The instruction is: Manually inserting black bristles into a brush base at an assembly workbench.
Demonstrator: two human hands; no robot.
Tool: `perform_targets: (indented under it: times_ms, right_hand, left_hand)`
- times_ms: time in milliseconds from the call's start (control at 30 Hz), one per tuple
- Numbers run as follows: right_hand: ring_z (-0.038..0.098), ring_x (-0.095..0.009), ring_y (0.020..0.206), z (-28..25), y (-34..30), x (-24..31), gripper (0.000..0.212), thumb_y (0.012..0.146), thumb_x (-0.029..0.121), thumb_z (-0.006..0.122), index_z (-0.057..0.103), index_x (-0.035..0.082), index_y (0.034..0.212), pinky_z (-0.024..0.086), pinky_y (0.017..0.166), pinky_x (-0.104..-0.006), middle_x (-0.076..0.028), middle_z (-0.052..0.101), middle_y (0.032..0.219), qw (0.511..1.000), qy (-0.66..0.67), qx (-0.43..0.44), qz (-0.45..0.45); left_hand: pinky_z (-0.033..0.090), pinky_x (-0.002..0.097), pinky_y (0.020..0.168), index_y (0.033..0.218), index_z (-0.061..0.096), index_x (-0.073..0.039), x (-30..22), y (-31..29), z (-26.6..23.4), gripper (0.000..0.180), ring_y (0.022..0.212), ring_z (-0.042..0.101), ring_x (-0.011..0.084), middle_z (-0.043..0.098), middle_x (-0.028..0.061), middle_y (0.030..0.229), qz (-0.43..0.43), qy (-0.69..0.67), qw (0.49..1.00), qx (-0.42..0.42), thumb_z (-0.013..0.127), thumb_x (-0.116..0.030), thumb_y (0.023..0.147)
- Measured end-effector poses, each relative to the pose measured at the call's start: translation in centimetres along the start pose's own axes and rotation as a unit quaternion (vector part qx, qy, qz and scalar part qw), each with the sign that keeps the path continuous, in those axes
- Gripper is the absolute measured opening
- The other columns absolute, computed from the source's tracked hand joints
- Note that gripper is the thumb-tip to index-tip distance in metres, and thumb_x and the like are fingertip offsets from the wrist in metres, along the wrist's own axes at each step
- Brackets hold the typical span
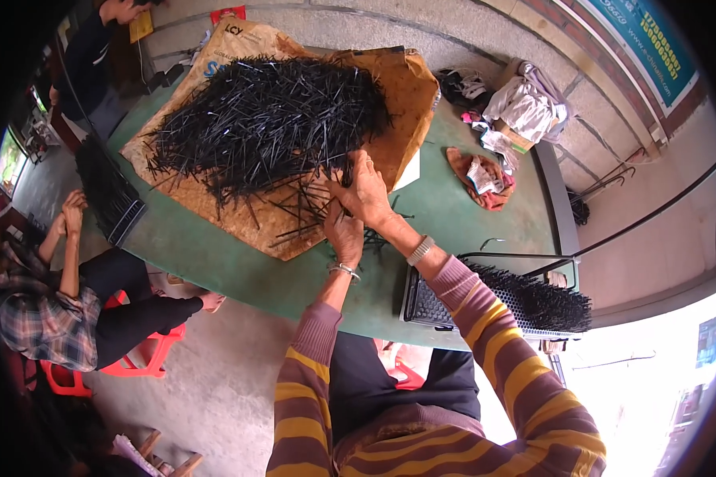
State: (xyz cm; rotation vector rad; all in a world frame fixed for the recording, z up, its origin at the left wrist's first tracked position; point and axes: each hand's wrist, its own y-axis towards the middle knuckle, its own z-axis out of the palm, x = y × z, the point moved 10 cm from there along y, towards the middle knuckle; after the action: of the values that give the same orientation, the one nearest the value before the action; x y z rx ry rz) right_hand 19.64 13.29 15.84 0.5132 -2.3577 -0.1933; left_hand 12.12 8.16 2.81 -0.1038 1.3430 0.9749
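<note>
A large heap of thin black sticks [270,119] lies on a spread brown sack [243,226] on the green table. At the heap's near right edge, my right hand [366,195] is closed, its fingers pinching some of the sticks. Just below and touching it is my left hand [344,236], with its fingers curled round sticks at the near edge of the sack. Loose sticks stick out around both hands. My fingertips are partly hidden among them.
Right of my arms, a black rack [525,298] is filled with upright black sticks. A cloth bundle [481,179] and white bags [521,107] lie at the table's far right. A seated person [48,310] is at the left beside another filled rack [107,191]; another person [95,63] stands behind.
</note>
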Motion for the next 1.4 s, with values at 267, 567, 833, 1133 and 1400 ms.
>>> perform_targets:
  times_ms: [267,567,833,1133,1400]
  right_hand:
    - [0.063,-0.047,0.083,-0.9,0.3,1.0,0.023,0.095,0.022,0.056,0.046,0.006,0.108,0.046,0.077,-0.0552,-0.022,0.067,0.086,0.971,0.089,-0.204,-0.091]
    - [0.063,-0.019,0.057,-1.9,6.4,-4.9,0.033,0.105,0.027,0.043,0.051,0.002,0.086,0.049,0.05,-0.032,-0.005,0.056,0.06,0.945,0.267,-0.19,0.02]
    - [0.035,-0.009,0.052,-3.5,7.8,-5.6,0.039,0.1,0.037,0.055,0.056,0.004,0.08,0.028,0.045,-0.0286,0.003,0.043,0.06,0.886,0.408,-0.195,0.097]
    - [0.061,-0.026,0.082,3.6,2.2,-5.6,0.063,0.092,0.057,0.06,0.063,-0.005,0.102,0.049,0.076,-0.0376,-0.012,0.066,0.083,0.934,0.327,-0.02,0.145]
    - [0.069,-0.042,0.085,-0.6,-1.5,4.2,0.089,0.077,0.076,0.06,0.052,-0.002,0.119,0.055,0.075,-0.0472,-0.024,0.07,0.092,0.971,-0.195,-0.106,-0.088]
  left_hand:
    - [0.052,0.0393,0.074,0.115,0.053,-0.004,-2.5,0.6,0.3,0.037,0.089,0.067,0.0357,0.069,0.0172,0.099,-0.014,0.155,0.986,0.066,0.068,-0.02,0.086]
    - [0.05,0.0431,0.074,0.097,0.063,0.002,-2.0,0.9,3.5,0.031,0.079,0.062,0.0363,0.067,0.0162,0.086,-0.097,0.206,0.96,0.164,0.072,-0.017,0.075]
    - [0.05,0.0301,0.047,0.088,0.06,0.001,0.2,0.7,1.6,0.013,0.054,0.062,0.0188,0.066,0.0087,0.071,-0.411,-0.128,0.892,0.142,0.065,-0.01,0.083]
    - [0.054,0.0314,0.071,0.123,0.058,-0.004,-0.3,2.5,2.4,0.046,0.086,0.063,0.0166,0.065,0.0057,0.107,-0.314,-0.186,0.93,0.053,0.075,-0.016,0.083]
    - [0.044,0.027,0.072,0.097,0.051,-0.005,5.6,1.7,-1.6,0.024,0.08,0.048,0.012,0.051,0.0002,0.089,-0.201,-0.322,0.92,-0.1,0.066,-0.022,0.092]
